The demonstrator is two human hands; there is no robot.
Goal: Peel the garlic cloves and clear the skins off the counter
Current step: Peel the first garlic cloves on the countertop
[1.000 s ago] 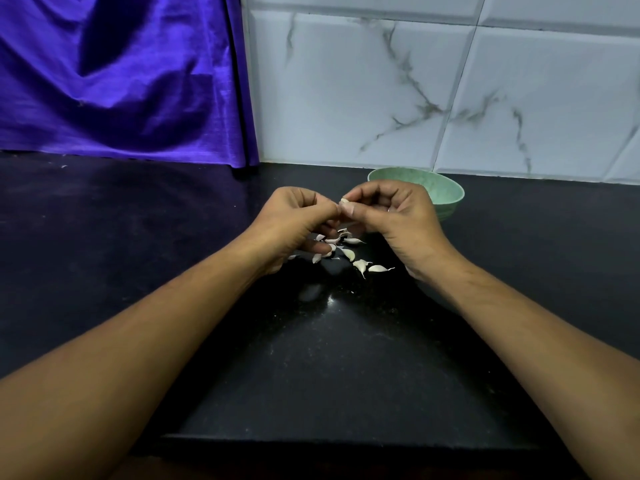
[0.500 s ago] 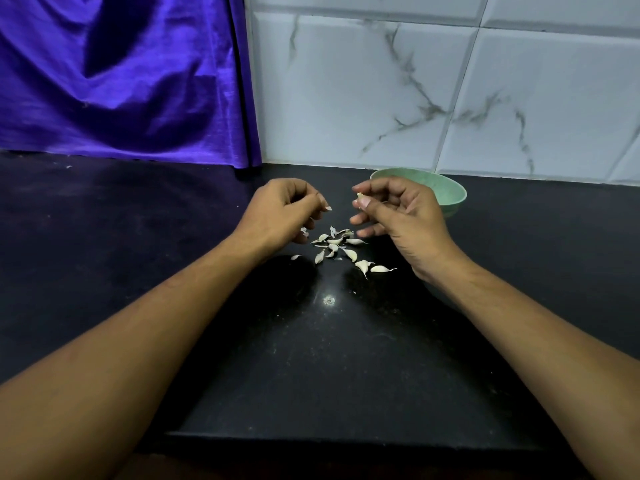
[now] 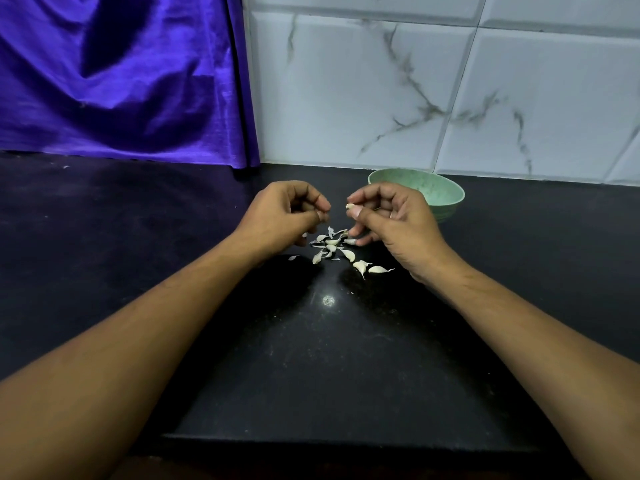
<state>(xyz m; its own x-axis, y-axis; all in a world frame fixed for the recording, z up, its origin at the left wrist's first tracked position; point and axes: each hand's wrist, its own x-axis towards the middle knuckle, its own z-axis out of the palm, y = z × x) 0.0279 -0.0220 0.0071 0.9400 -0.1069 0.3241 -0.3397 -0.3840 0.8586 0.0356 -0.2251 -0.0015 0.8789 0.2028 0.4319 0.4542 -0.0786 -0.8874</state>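
Black bench (image 3: 329,358): the head camera looks down on it, and it carries all the things.
Garlic pile (image 3: 331,242): small white cloves lie on the bench between the two hands, a little nearer the person.
Skins (image 3: 330,232): thin dry bits are mixed in with the pile.
Clove (image 3: 350,206): one is up off the bench, at the tips of the right hand.
Right hand (image 3: 398,220): the thumb and first finger pinch the clove, and the other fingers curl loosely.
Left hand (image 3: 284,216): the fingers are curled in, with the thumb tip on a finger tip. It is near the clove but not touching it. It is too small to tell if it holds a bit of skin.
How it may feel: I think the clove is light, hard and a bit slippery. The skin looks thin like paper and should tear easily.
Where to hold: pinch the fat middle and pull the skin from the pointy end.
Green bowl (image 3: 446,199): it stands just behind the right hand, by the tiled wall (image 3: 381,98).
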